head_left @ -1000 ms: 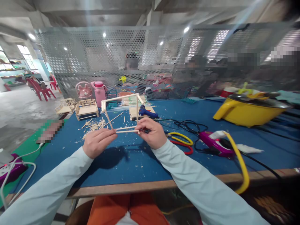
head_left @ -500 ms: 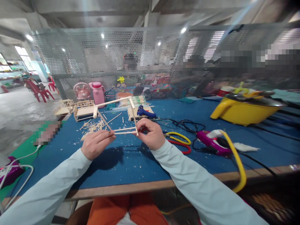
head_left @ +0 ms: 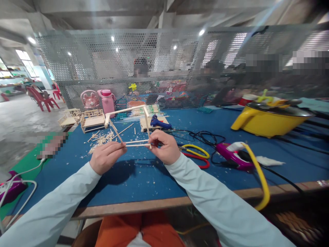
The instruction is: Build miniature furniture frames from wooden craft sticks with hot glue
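Observation:
Above the blue table, a frame of thin wooden sticks is held up between both hands. My left hand pinches its lower left corner, fingers closed. At the lower right corner, my right hand is also closed on it, thumb and fingers pressed together. Two near-parallel sticks run along the bottom between the hands, and thicker sticks form the top. My fingertips hide both lower corners. Beyond the right hand, a blue glue gun lies by a small stick-built piece.
Small wooden model furniture stands at the back left beside a pink bottle. Stick scraps litter the blue table. To the right are red-and-yellow-handled scissors, a purple power strip, cables and a yellow electric pan.
The top of the stick frame has tipped slightly to the right. Both hands keep their grip in nearly the same place.

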`<state>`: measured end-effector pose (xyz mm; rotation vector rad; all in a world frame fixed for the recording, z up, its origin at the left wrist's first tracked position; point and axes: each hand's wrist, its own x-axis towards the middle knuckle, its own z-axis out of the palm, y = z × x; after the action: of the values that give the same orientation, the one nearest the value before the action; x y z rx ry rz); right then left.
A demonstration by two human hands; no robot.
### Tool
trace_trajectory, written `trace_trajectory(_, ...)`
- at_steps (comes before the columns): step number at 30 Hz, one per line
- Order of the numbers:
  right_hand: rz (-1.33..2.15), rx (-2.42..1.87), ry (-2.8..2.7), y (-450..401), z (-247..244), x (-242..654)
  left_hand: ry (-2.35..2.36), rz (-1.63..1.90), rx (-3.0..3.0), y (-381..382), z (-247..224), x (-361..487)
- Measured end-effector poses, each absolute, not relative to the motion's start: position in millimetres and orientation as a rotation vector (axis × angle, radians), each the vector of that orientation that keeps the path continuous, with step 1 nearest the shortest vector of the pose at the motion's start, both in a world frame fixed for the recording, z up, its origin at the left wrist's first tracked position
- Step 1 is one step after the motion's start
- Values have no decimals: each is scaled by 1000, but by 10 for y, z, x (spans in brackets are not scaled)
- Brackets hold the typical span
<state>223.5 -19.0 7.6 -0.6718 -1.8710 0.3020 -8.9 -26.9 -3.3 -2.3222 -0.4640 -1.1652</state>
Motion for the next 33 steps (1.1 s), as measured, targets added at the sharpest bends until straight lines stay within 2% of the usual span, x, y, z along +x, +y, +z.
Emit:
trace_trajectory(5,265,-682,-1902,-178,72,2246,-560,-1191,-2380,-252,-79,-86)
trace_trajectory(9,330,-769,-1905,-139,46,2252,-939,-1454,-2511,-260,-137,-37)
trace_trajectory(12,548,-887,-1857,-85,13,2245,-1320,-1800,-2751,-266,-137,13)
trace_trajectory(16,903,-966,-1814,-24,-23,2228,-1580,-2213,-2890,-231,-96,39)
trace_trajectory(21,1059,-998,-1787,9,-52,2214,-1737,-2285,-2897,-180,-73,26)
trace_trajectory(26,925,-999,-1844,27,-107,2211,-1809,-2113,-2940,-123,-137,6)
trace_trajectory(33,192,-969,-2137,25,-149,2223,-1902,-1830,-3005,-12,-243,-42)
